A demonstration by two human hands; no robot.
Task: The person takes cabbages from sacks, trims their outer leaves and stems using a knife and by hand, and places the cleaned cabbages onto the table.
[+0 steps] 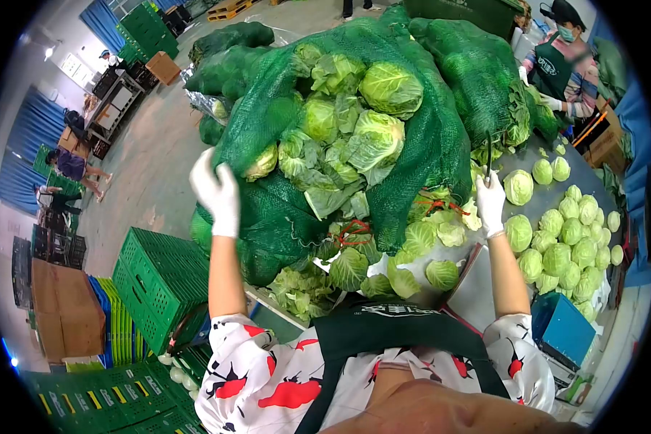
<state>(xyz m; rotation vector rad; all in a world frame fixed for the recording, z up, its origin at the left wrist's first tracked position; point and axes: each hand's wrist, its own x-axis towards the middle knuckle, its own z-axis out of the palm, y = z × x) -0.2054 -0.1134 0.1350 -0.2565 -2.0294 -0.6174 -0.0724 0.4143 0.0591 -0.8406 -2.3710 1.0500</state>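
Note:
My left hand point(217, 194), in a white glove, is at the left edge of the green mesh sack point(257, 126). Its fingers are apart, and I cannot tell whether they touch the netting. The sack lies open in front of me, showing several cabbages point(390, 88) and loose leaves inside. My gloved right hand point(490, 204) is closed around a knife point(489, 153), whose thin dark blade points up and away from me. Cut leaves and small cabbage heads point(441, 273) lie between my arms on the work table.
Trimmed cabbages point(571, 231) are heaped on the right of the table, behind a blue box point(563, 327). More full mesh sacks point(463, 69) lie at the back. Green crates point(159, 286) stand at left. A co-worker point(557, 69) is at the far right.

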